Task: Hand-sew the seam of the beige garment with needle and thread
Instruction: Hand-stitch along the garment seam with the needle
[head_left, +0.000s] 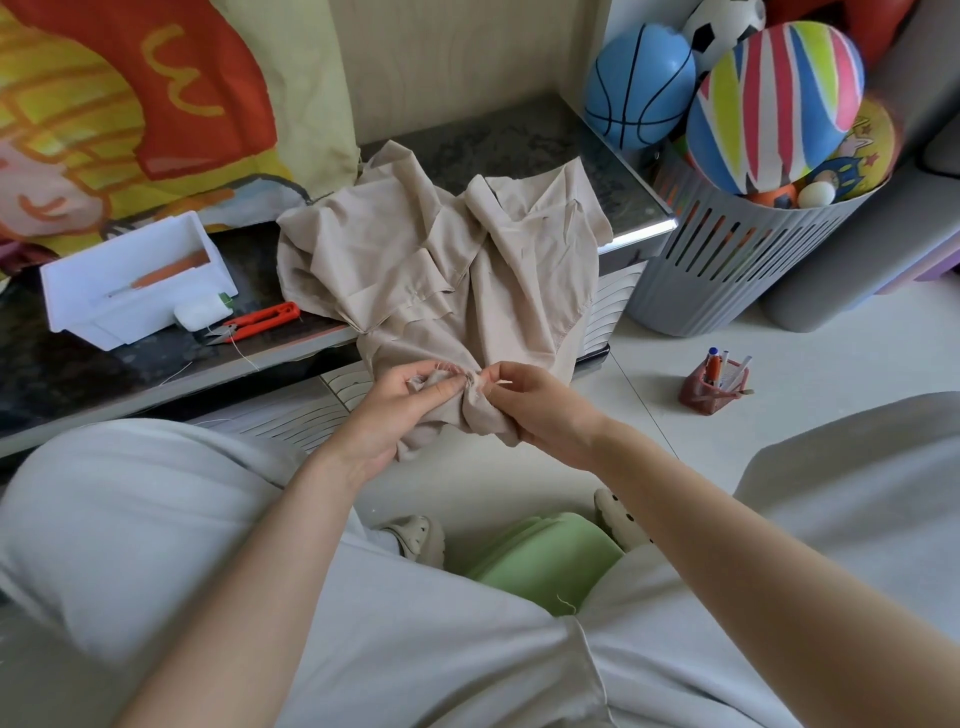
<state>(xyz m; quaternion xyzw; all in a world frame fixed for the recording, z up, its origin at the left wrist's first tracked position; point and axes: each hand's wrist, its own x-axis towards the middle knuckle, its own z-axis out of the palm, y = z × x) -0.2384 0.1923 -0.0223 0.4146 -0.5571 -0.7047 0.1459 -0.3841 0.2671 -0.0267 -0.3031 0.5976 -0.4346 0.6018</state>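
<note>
The beige garment (415, 249) lies crumpled on the dark surface (78, 374). Its lower part hangs over the front edge, down to the two hands.

The left hand (410, 410) has its fingers curled and grips a bunched fold at the lowest end of the garment, with the thumb pressing on top of the cloth. The right hand (540, 410) is just beside it, touching the same bunch from the other side, and pinches the cloth between thumb and forefinger. A thin pale tip shows at these fingers, but it is too small to say if it is the needle.

To the left of the garment, on the same surface, stands a white tray (135, 280). Between the tray and the garment lie a white thread spool (200, 314) and red snips (260, 319). To the right of the garment, on the floor, stands a grey basket (737, 260) full of coloured balls. A small pen holder (714, 387) stands near it.
</note>
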